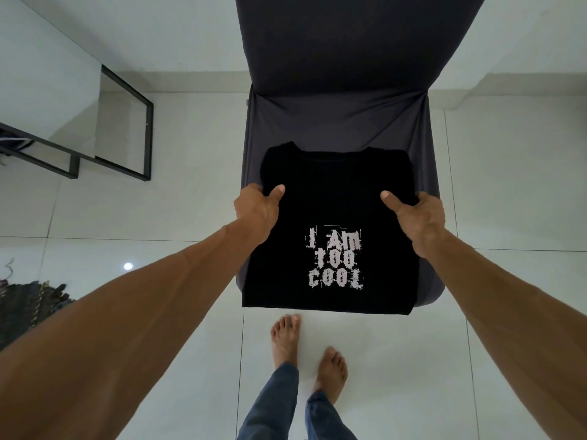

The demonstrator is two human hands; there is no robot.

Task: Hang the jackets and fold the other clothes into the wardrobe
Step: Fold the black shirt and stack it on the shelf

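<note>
A black T-shirt (333, 198) with white print "I AM TOO COOL" lies folded into a rectangle on the seat of a dark grey covered chair (336, 122), collar toward the chair back. My left hand (257, 208) grips its left edge, thumb on top and fingers under the fabric. At the right edge my right hand (416, 214) holds it the same way. The shirt's lower edge hangs just past the seat's front.
White tiled floor surrounds the chair. A black metal frame with glass (127, 128) stands at the left. A dark woven mat (28, 309) lies at the lower left. My bare feet (308, 350) stand just before the chair.
</note>
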